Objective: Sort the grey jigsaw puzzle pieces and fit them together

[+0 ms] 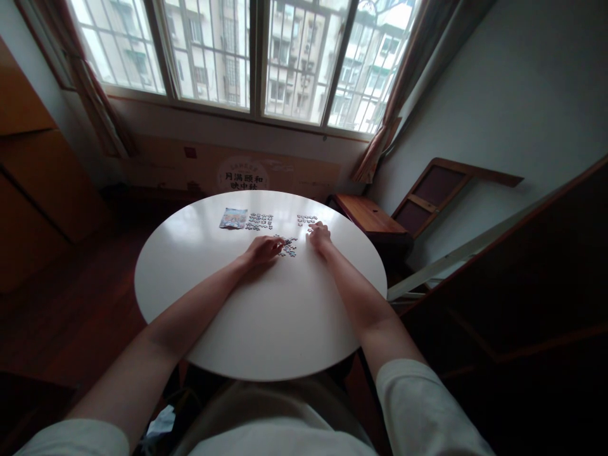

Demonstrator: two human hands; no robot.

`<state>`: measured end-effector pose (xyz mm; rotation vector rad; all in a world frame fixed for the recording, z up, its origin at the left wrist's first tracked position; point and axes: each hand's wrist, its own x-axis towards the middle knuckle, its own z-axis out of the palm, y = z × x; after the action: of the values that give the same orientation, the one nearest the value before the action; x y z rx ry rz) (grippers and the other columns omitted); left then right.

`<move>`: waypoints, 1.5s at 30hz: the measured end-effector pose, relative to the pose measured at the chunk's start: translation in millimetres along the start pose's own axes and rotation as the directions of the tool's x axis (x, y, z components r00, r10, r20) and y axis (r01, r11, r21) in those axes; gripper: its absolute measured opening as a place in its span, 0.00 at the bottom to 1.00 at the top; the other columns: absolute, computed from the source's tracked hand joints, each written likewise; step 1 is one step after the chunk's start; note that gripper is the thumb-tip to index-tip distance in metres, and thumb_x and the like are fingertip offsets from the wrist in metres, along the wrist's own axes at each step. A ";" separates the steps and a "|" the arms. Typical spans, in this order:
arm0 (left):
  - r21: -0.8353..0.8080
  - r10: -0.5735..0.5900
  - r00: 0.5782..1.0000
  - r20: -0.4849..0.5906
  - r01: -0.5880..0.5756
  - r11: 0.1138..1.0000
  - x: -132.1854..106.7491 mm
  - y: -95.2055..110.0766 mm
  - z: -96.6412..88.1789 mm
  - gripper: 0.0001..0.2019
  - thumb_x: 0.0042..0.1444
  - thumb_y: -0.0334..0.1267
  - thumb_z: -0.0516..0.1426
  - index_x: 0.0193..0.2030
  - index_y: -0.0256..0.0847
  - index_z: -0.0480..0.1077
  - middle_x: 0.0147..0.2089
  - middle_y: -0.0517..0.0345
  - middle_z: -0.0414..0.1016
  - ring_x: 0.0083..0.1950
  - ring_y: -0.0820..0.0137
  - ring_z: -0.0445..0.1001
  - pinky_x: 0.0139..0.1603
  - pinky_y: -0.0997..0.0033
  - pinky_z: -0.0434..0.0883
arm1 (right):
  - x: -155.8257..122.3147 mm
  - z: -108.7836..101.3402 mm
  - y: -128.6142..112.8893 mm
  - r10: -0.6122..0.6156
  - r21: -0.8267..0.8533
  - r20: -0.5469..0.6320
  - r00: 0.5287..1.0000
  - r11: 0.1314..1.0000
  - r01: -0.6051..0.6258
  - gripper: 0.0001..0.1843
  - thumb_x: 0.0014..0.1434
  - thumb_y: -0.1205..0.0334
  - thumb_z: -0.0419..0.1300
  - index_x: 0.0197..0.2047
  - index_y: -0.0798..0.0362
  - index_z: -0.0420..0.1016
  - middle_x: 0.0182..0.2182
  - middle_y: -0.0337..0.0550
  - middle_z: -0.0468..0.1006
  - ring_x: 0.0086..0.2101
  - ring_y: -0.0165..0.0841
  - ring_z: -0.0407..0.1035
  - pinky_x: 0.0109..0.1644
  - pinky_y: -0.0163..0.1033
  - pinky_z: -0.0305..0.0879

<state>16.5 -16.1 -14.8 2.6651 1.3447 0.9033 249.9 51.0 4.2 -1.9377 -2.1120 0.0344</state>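
Note:
A loose pile of jigsaw puzzle pieces (289, 251) lies near the middle of the white round table (266, 329). My left hand (265, 249) is at the pile's left side, its fingers bent together at a piece there. Farther right, my right hand (320, 235) has its fingers curled down over a jigsaw puzzle piece (310, 229) at the tabletop. Just beyond that hand, several pieces are laid out in rows (306, 219). A larger spread-out group of pieces (259, 221) sits to the left, beside a colourful picture sheet (234, 218).
A wooden chair (434, 196) and a low wooden stand (368, 214) are beyond the table's right edge. Barred windows (304, 57) with curtains face me. A cardboard box with printed characters (242, 174) stands under the windows. Orange-brown cabinets (38, 177) are at the left.

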 end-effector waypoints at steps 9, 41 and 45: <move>0.014 -0.014 1.000 0.003 0.014 1.000 0.4 1.3 0.7 0.12 0.60 0.37 0.53 0.43 0.43 0.77 0.33 0.56 0.80 0.33 0.68 0.77 0.35 0.74 0.66 | 0.2 5.5 6.1 -0.048 -0.015 0.062 0.997 0.999 0.049 0.25 0.69 0.57 0.41 0.60 0.48 0.72 0.63 0.43 0.66 0.59 0.48 0.59 0.61 0.51 0.59; 0.254 -0.261 0.960 0.105 0.228 0.940 0.8 11.1 -13.1 0.19 0.63 0.44 0.48 0.36 0.39 0.78 0.33 0.47 0.80 0.36 0.62 0.76 0.36 0.69 0.63 | -26.1 15.9 -43.4 -0.138 0.539 -0.159 0.978 0.818 0.203 0.14 0.58 0.69 0.55 0.45 0.56 0.79 0.36 0.46 0.76 0.33 0.30 0.70 0.44 0.37 0.69; 0.242 -0.237 0.961 0.143 0.198 0.950 0.6 10.9 -14.2 0.18 0.62 0.44 0.49 0.36 0.39 0.79 0.34 0.47 0.80 0.36 0.62 0.76 0.35 0.69 0.62 | -38.0 28.3 -46.3 -0.207 0.497 -0.222 0.953 0.817 0.294 0.15 0.58 0.69 0.58 0.47 0.54 0.79 0.40 0.46 0.71 0.28 0.26 0.66 0.43 0.36 0.69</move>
<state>17.6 -25.7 0.2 2.6006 1.7473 0.5134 201.1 13.8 -20.7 -1.2900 -1.9671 0.3564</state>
